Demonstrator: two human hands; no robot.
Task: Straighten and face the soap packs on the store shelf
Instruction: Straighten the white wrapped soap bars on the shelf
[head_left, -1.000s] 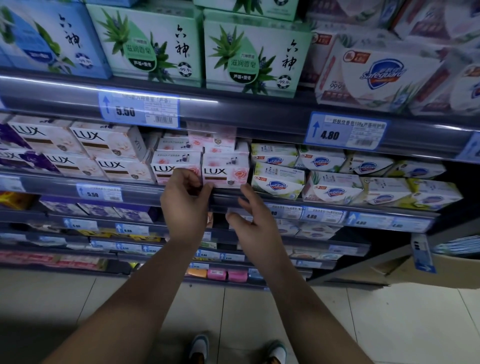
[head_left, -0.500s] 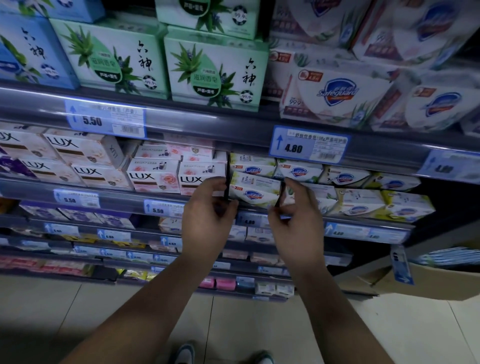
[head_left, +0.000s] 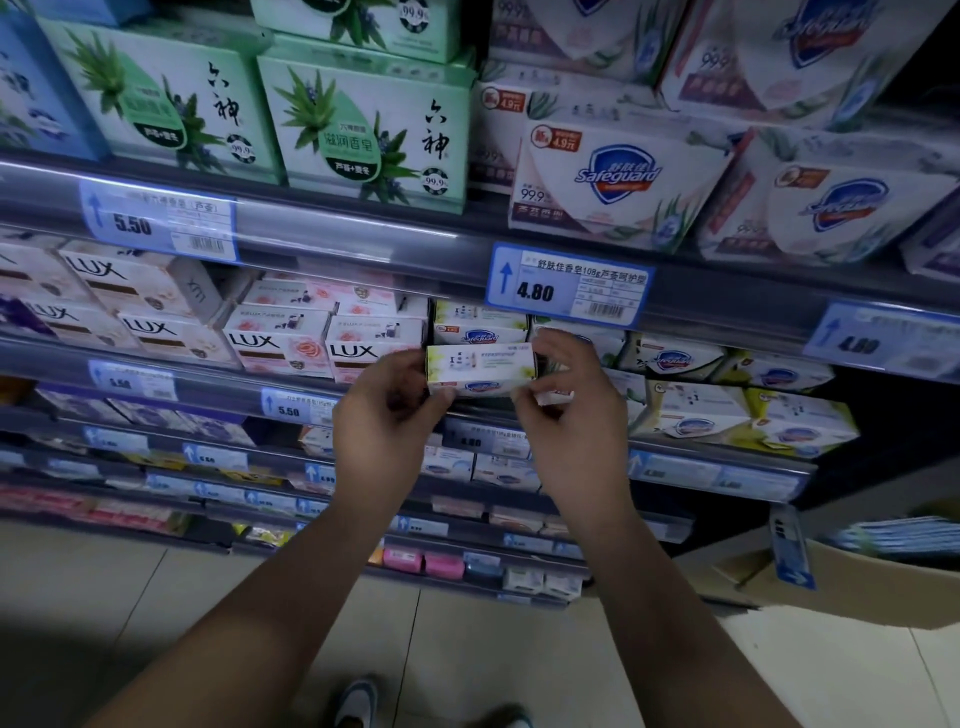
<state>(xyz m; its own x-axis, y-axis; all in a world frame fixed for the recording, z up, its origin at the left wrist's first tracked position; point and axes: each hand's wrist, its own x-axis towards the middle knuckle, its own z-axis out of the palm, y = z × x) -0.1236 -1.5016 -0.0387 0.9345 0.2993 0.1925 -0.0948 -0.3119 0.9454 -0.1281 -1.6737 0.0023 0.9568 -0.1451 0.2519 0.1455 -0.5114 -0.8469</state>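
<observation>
A white and green Safeguard soap pack (head_left: 480, 369) sits at the front of the middle shelf (head_left: 208, 387), held at both ends. My left hand (head_left: 389, 410) pinches its left end and my right hand (head_left: 571, 395) grips its right end. Another Safeguard pack (head_left: 480, 325) lies right behind it. To the left stand pink LUX soap packs (head_left: 280, 345) facing front. To the right, more Safeguard packs (head_left: 696, 410) lie skewed along the same shelf.
Green boxed soaps (head_left: 363, 130) and large Safeguard multipacks (head_left: 618, 182) fill the shelf above. Price tags (head_left: 569, 286) line the shelf rails. Lower shelves (head_left: 467, 519) hold small soaps. A cardboard box (head_left: 857, 582) stands on the floor at right. My shoes (head_left: 356, 701) are near the shelf base.
Both hands moved right from the LUX packs to the Safeguard packs and took hold of one pack by its ends. That pack now lies more square to the shelf front.
</observation>
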